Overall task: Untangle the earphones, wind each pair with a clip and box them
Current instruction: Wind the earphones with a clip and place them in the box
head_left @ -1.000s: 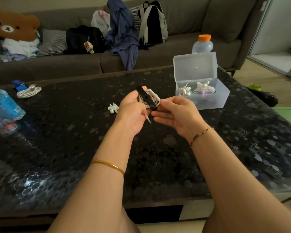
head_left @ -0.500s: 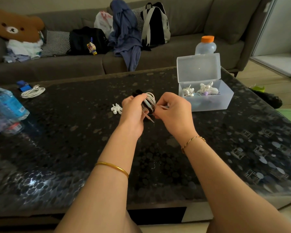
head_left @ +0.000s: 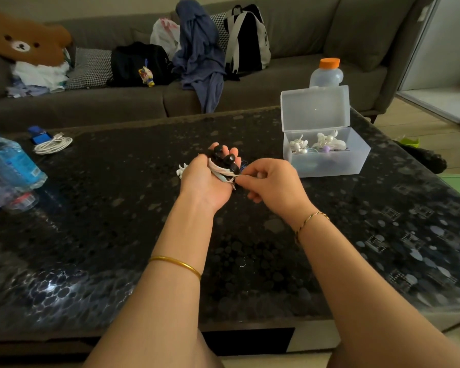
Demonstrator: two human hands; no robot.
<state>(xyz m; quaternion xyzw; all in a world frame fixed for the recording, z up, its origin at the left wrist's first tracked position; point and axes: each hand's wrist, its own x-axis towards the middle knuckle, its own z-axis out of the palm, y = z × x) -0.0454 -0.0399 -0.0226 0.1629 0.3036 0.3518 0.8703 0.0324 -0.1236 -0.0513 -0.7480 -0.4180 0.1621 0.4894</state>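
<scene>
My left hand (head_left: pixel 206 179) lies palm up over the middle of the dark table and cradles a coiled white earphone cord (head_left: pixel 225 171) with a black clip (head_left: pixel 225 158) wrapped over it. My right hand (head_left: pixel 270 181) pinches the loose end of that cord at the bundle's right side. Behind my left hand a small white clip (head_left: pixel 180 171) lies on the table, partly hidden. To the right stands a clear plastic box (head_left: pixel 327 166) with its lid up; white wound earphones (head_left: pixel 319 143) lie inside.
A white cable coil (head_left: pixel 53 145) and a blue item (head_left: pixel 40 134) lie far left. Plastic water bottles (head_left: pixel 10 166) stand at the left edge. An orange-capped bottle (head_left: pixel 327 73) is behind the box. A cluttered grey sofa (head_left: pixel 144 102) runs behind the table.
My left hand has turned palm up with the bundle. The black clip, sticking out straight before, now bends over the coil. My right hand has shifted to pinching the cord's end.
</scene>
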